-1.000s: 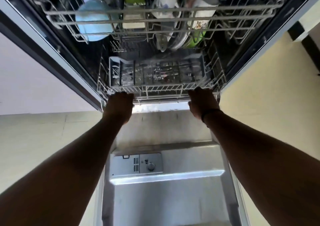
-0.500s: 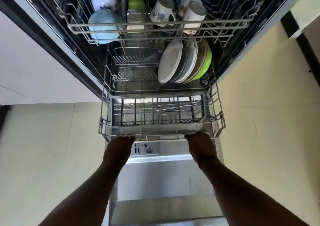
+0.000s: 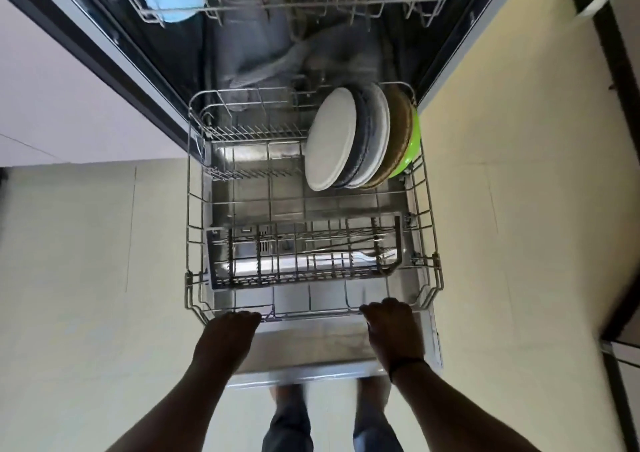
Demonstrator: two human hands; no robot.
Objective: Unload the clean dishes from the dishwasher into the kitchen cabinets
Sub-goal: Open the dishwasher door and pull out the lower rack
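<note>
Fronting pale tiled floor (image 3: 86, 278), open dishwasher door (image 3: 311, 354)

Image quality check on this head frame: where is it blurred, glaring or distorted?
Head view: the dark dishwasher interior behind the lower wire rack is motion-smeared; glare lies on the steel door under the grey cutlery basket; wide-angle distortion splays the frame edges; the left hand and right hand are underexposed; the upright white plate reads fairly sharp.
</note>
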